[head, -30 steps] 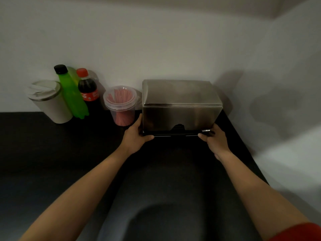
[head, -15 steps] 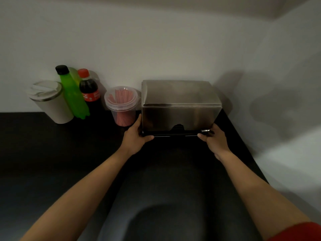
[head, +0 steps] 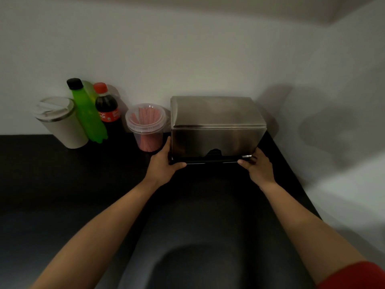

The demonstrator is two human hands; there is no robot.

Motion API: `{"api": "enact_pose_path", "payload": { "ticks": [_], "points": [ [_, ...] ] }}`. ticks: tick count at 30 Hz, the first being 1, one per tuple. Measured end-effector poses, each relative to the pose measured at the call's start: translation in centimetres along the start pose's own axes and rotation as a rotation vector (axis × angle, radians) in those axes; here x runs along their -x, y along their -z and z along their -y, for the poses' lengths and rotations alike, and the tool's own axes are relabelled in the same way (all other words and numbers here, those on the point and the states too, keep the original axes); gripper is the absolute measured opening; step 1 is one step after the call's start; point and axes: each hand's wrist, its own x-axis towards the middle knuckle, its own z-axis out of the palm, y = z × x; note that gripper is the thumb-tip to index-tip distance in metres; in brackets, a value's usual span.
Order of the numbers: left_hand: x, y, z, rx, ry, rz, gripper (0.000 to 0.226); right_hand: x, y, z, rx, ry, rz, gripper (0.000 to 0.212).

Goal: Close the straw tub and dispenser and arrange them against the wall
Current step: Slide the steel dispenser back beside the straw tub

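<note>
My left hand and right hand grip closed steel dispenser at its 2 bottom corners, lidded straw tub beside

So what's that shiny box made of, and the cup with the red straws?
The dispenser looks like brushed stainless steel: grey, with soft reflections. The straw tub looks like clear plastic, since the straws show through its wall and lid.

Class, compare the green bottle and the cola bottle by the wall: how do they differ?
The green bottle has a black cap, the cola bottle a red one. The green bottle holds bright green liquid and looks taller; the cola bottle holds dark liquid and bears a red label. Both stand capped, side by side by the wall.
</note>
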Motion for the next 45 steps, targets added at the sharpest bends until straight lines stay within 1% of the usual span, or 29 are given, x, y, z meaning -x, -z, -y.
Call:
{"api": "enact_pose_path", "payload": {
  "ticks": [7,11,16,20,26,28,33,45],
  "points": [
    [0.1,0.0,0.0,0.002,-0.010,0.003,0.095,0.0,-0.1,0.2,0.046,-0.012,-0.005,0.060],
    [0.0,0.2,-0.2,-0.009,-0.019,-0.008,0.092,0.1,-0.2,0.3,0.103,-0.011,-0.056,0.058],
    [0.5,-0.1,-0.2,-0.067,-0.061,-0.080,0.078,0.4,-0.4,0.3,0.119,-0.030,-0.111,0.055],
    [0.8,-0.3,-0.4,-0.037,-0.029,-0.104,0.073,0.7,-0.7,0.3,0.109,-0.057,-0.143,0.056],
    [1.1,-0.2,-0.9,0.075,0.030,-0.108,0.073,1.4,-0.8,0.7,0.094,-0.111,-0.172,0.062],
    [1.4,0.0,-1.0,0.083,0.038,-0.113,0.073,1.8,-0.9,0.8,0.097,-0.118,-0.170,0.065],
    [2.1,0.7,-1.2,0.061,0.046,-0.134,0.072,3.0,-1.0,1.8,0.111,-0.120,-0.177,0.080],
    [3.9,2.0,-3.5,0.020,0.085,-0.214,0.062,6.3,1.2,3.3,0.199,-0.074,-0.233,0.061]
  ]
}}
